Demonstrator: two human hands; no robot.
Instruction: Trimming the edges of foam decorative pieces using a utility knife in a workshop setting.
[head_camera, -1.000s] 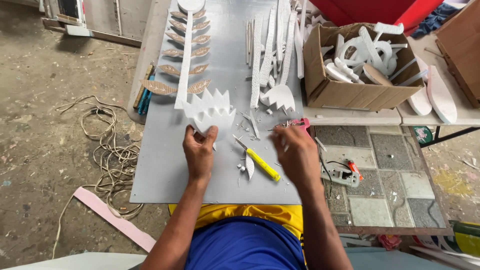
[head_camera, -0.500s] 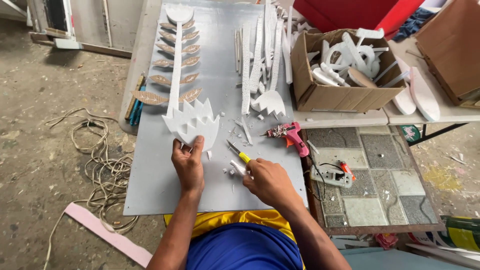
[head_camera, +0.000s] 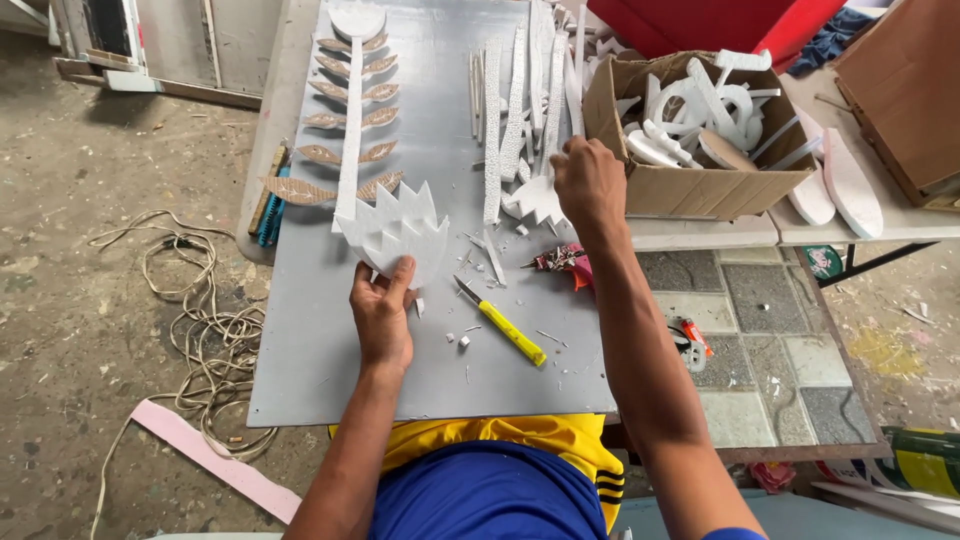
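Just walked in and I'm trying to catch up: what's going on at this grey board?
A person sits at a grey board doing foam craft. The left hand holds a white, spiky, crown-like foam piece by its lower edge. The right hand reaches toward a smaller white spiked cut-out beside a row of white foam strips. A yellow utility knife and a pink glue gun lie untouched on the board, and a cardboard box of foam offcuts stands at the right.

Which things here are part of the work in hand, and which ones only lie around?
In use:
left hand holding the white spiky foam piece
right hand on a white foam cutout
grey board

Lying about:
yellow knife
glue gun
cardboard box
rope
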